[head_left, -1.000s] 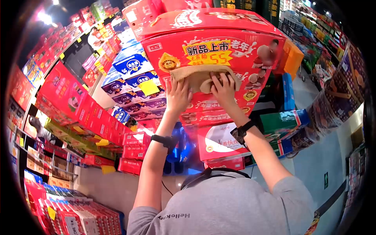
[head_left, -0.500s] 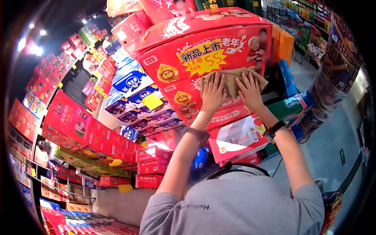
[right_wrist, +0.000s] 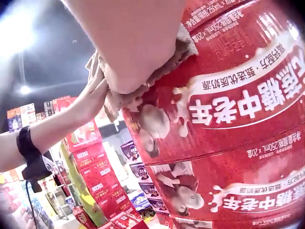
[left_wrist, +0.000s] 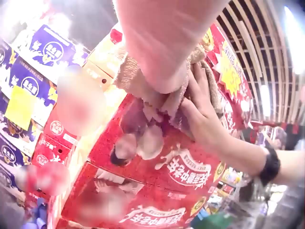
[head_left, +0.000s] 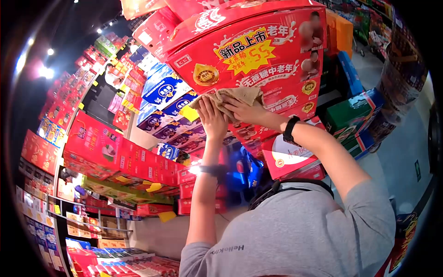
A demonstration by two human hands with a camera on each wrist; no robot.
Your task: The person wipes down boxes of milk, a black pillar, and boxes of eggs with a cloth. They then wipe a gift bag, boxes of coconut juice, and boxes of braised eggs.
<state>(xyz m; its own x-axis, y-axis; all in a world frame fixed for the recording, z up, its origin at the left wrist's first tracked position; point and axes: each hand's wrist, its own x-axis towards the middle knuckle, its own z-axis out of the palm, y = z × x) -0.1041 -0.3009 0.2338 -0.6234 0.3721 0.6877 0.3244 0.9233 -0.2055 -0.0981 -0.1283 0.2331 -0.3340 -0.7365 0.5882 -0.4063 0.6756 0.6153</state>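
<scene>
A tan cloth lies against the front of a tall stack of red milk cartons, near its left corner. My left hand presses the cloth's left part with its fingers extended upward. Close beside it, my right hand lies across the cloth, fingers pointing left. In the left wrist view, the cloth bunches under the palm at a carton corner. The right wrist view shows the cloth spread along the printed red face, with part of it under my hand.
Blue and white cartons with a yellow tag stand to the left of the stack. Farther left runs a row of red gift boxes. Green boxes and a blue panel stand at the right, beside the grey floor.
Both hands first slid the cloth right along the carton front, then back left and to the left corner. The right hand has turned from pointing upward to pointing left.
</scene>
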